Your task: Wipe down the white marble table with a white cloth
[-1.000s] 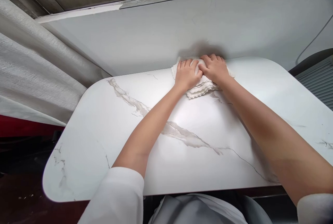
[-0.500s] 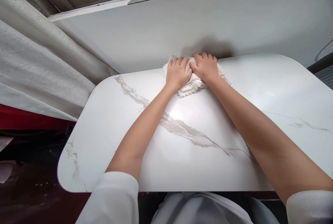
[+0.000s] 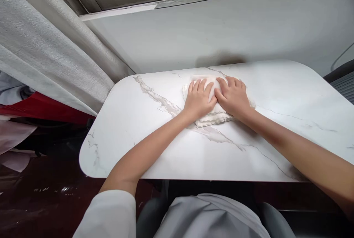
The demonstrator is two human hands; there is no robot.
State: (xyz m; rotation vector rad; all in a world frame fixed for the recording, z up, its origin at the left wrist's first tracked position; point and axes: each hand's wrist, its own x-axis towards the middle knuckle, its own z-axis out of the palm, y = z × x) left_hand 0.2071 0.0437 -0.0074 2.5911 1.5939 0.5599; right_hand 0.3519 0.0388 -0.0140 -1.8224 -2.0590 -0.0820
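Note:
A folded white cloth with a ruffled edge lies flat on the white marble-patterned table. My left hand presses on the cloth's left part, palm down, fingers stretched out and slightly spread. On its right part rests my right hand, also palm down with the fingers extended. The two thumbs meet or nearly touch near the cloth's middle. Neither hand is closed round the fabric; the cloth beneath the palms is hidden.
A pale wall rises behind the table's far edge. White curtain hangs at the left, with a red item below it. A dark ribbed object stands beyond the right end.
Both hands and the cloth have moved from the table's far edge back toward me. The camera view has shifted too. The hands stay flat on the cloth.

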